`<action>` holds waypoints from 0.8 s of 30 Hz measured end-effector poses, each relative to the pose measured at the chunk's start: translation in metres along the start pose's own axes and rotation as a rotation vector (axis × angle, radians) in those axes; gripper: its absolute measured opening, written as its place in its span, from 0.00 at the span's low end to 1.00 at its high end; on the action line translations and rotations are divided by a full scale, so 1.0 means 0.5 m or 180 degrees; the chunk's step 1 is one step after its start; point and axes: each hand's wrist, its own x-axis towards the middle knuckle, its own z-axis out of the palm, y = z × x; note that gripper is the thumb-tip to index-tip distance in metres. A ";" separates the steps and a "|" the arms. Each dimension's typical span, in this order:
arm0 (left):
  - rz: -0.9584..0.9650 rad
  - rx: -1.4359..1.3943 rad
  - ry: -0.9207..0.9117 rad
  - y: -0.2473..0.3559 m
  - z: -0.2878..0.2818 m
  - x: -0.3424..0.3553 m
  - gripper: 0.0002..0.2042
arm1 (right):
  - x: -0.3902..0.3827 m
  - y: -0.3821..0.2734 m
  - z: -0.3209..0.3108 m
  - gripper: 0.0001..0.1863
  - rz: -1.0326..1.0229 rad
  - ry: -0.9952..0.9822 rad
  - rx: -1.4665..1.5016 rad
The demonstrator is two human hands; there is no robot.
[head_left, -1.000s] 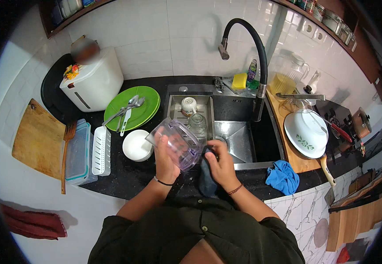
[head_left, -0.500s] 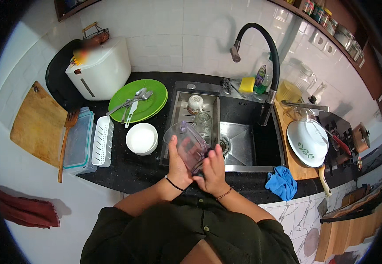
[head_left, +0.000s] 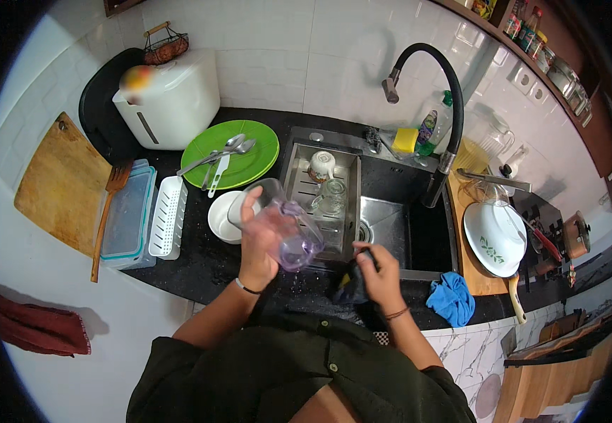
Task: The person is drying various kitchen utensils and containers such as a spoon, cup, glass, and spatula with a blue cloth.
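Observation:
My left hand [head_left: 258, 243] is closed around a clear, purple-tinted pitcher [head_left: 297, 233], tilted in front of the sink's drainer tray [head_left: 334, 236]. Its wide mouth points to the upper left, and its purple end to the lower right. In my right hand [head_left: 380, 276], beside the pitcher and apart from it, is a dark, limp-looking cloth [head_left: 350, 283], blurred. A white bowl [head_left: 223, 218] stands just behind my left hand. On the tray sit an upturned white cup [head_left: 321, 166] and a clear glass mug [head_left: 331, 197].
Green plates [head_left: 249, 169] with spoons lie at the left, beside a white slotted basket [head_left: 168, 218] and a lidded container [head_left: 128, 225]. A black faucet [head_left: 454, 92] arches over the sink [head_left: 424, 273]. A blue cloth [head_left: 451, 299] and a white pan [head_left: 489, 243] lie right.
My hands have moved apart: the left went leftward with the pitcher, turning it, and the right drew away to the right with the dark cloth. The view has shifted slightly.

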 end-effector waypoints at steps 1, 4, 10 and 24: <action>0.0246 0.0553 -0.0203 0.004 -0.003 0.011 0.39 | 0.005 0.001 -0.010 0.14 0.0285 0.0096 0.0379; 0.0494 0.1367 -0.0550 -0.009 -0.022 0.017 0.46 | 0.039 -0.084 -0.022 0.17 -0.0094 -0.0143 0.0206; 0.0520 0.2172 -0.1001 -0.050 -0.036 0.030 0.51 | 0.068 -0.104 0.006 0.17 0.0000 -0.0945 -0.0289; 0.0495 0.3888 -0.0685 -0.022 -0.047 0.048 0.39 | 0.106 0.012 0.081 0.17 0.0034 -0.0765 -0.0834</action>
